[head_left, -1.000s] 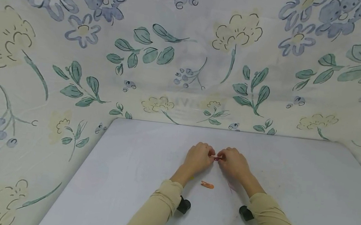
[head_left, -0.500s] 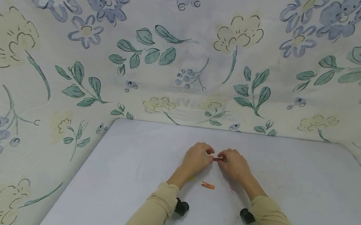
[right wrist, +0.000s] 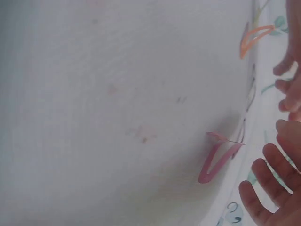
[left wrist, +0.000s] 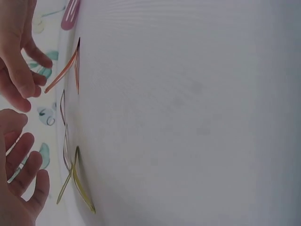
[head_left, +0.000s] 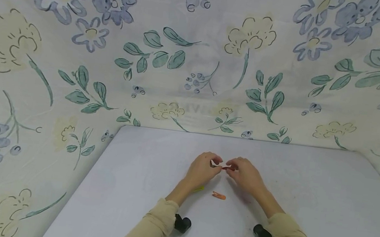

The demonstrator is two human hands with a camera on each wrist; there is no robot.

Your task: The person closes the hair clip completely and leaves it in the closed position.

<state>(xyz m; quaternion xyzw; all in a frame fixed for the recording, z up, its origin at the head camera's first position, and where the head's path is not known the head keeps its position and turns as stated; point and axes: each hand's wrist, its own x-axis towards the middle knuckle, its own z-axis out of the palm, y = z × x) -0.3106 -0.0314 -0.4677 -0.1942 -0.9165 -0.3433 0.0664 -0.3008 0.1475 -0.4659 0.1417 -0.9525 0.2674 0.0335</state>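
My left hand (head_left: 201, 171) and right hand (head_left: 247, 177) hover low over the table, fingers relaxed and spread, thumbs facing each other. A dark red snap hair clip (head_left: 227, 168) shows between them, overlapped by the right fingers in the head view. Framed by the left thumb and index finger is a brownish clip (head_left: 213, 165). Neither wrist view shows a clip within the fingers. Nearer to me are an orange hair clip (head_left: 219, 196) and a yellow-green one (head_left: 199, 189), the latter partly covered by the left forearm. In the right wrist view, a pink hair clip (right wrist: 204, 179) stands sprung apart below the right hand.
The white table (head_left: 326, 198) reaches back to a floral-patterned sheet (head_left: 197, 56) that hangs behind and to the side. A black wrist camera (head_left: 183, 224) sits under the left sleeve cuff, another black camera (head_left: 262, 233) under the right.
My left hand has drawn away to the left and toward me, uncovering the brownish clip and more of the yellow-green one. The right hand has shifted slightly right; the dark red clip stays in place.
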